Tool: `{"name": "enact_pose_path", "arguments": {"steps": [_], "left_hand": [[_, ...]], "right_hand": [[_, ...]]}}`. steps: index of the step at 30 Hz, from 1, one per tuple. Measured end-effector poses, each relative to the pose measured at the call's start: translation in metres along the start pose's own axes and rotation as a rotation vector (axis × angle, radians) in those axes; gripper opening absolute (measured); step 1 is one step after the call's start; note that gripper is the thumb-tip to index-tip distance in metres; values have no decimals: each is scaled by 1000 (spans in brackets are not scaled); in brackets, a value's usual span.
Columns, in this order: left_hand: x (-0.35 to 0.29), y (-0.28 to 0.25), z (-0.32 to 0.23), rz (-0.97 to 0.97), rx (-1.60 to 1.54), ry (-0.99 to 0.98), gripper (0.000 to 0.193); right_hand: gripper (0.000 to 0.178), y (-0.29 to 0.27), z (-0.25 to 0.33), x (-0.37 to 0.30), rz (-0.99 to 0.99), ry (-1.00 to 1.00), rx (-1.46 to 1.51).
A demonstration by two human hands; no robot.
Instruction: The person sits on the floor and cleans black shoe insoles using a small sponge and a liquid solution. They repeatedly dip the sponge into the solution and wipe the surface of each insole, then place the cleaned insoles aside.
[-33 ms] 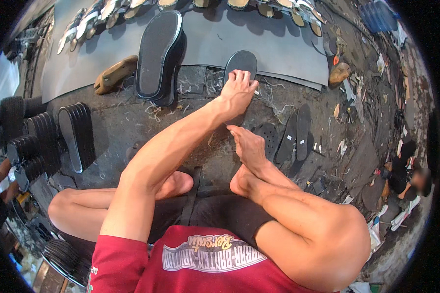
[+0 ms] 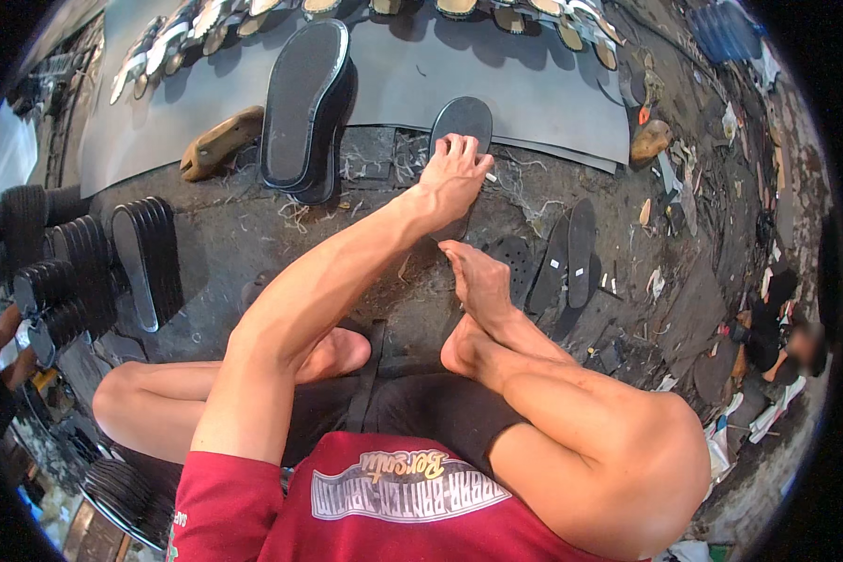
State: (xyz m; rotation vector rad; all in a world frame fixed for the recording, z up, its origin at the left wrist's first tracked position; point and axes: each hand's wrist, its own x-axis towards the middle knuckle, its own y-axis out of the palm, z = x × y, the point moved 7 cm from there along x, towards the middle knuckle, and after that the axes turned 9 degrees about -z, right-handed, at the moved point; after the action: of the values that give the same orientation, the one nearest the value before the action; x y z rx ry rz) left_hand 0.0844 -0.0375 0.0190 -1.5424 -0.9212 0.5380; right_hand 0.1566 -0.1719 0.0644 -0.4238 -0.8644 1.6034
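Note:
My left hand point(image 2: 451, 184) reaches forward across the floor and lies over a black shoe sole point(image 2: 464, 116). Its fingers are bent and closed on the sole, whose rounded far end sticks out beyond the knuckles. Most of the sole's middle is hidden under the hand; its near end lies close to the toes of my bare right foot point(image 2: 478, 276). To the left of that hand stands a stack of larger black soles point(image 2: 302, 108) with a shiny raised rim. My right hand is outside the picture.
Grey sheets point(image 2: 553, 103) cover the far floor, with a row of sandals point(image 2: 456, 8) behind. A wooden shoe last point(image 2: 220, 142) lies left, another point(image 2: 650, 140) right. Stacked black soles point(image 2: 145, 262) stand at left. Flat dark soles point(image 2: 581, 248) and scraps lie to the right.
My left hand has shifted very slightly to the left over the sole. Everything else looks the same.

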Motion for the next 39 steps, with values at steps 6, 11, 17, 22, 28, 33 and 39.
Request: {"name": "enact_pose_path", "arguments": {"steps": [6,11,17,22,28,33,39], "left_hand": [[-8,-16,11,53,-87,10,83],[-21,-11,22,74,-173,-38,86],[-34,-14,22,77,-282,-85,94],[-41,-9,28,108,-316,-123,97],[-40,-9,26,120,-326,-127,94],[-47,-14,23,55,-330,-148,94],[-72,-14,0,-226,-532,-430,92]], "right_hand": [[15,-14,-34,7,-21,61,-3],[12,-17,-35,28,-20,66,-13],[15,-19,-46,37,-64,112,-53],[21,-19,-52,61,-152,106,-18],[31,-31,-78,91,-354,184,95],[40,-43,-96,70,-443,281,130],[54,-18,-133,48,-319,720,534]]}}
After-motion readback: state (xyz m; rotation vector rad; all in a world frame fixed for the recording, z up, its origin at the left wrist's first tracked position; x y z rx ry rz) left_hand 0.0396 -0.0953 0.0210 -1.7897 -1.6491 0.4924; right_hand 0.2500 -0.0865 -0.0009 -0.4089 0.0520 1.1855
